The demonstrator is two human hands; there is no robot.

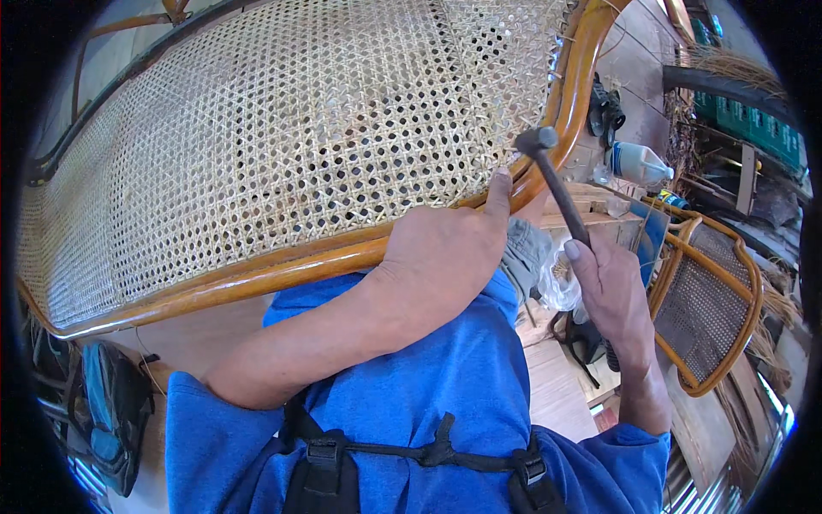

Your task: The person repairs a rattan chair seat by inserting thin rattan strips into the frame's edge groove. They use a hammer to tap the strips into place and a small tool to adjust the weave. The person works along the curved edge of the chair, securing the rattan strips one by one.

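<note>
A large woven cane panel (325, 128) in a glossy orange-brown wooden frame (300, 264) leans across my lap. My left hand (449, 244) lies over the frame's near rail at the right corner. One digit stretches up to the edge of the weave, while the other fingers are curled and mostly hidden. Whatever they may pinch is too small to make out. In my right hand (612, 295) is a hammer (561, 193), gripped by its handle with the thumb along it. Its dark head is raised just right of my left fingertip, close to the frame's corner.
To the right stand a plastic bottle (638, 163), a clear bag of small pieces (561, 278) and a smaller cane-panelled frame (706, 300). Black footwear (605, 110) lies beyond the panel. A dark and blue backpack (111, 411) sits at the lower left.
</note>
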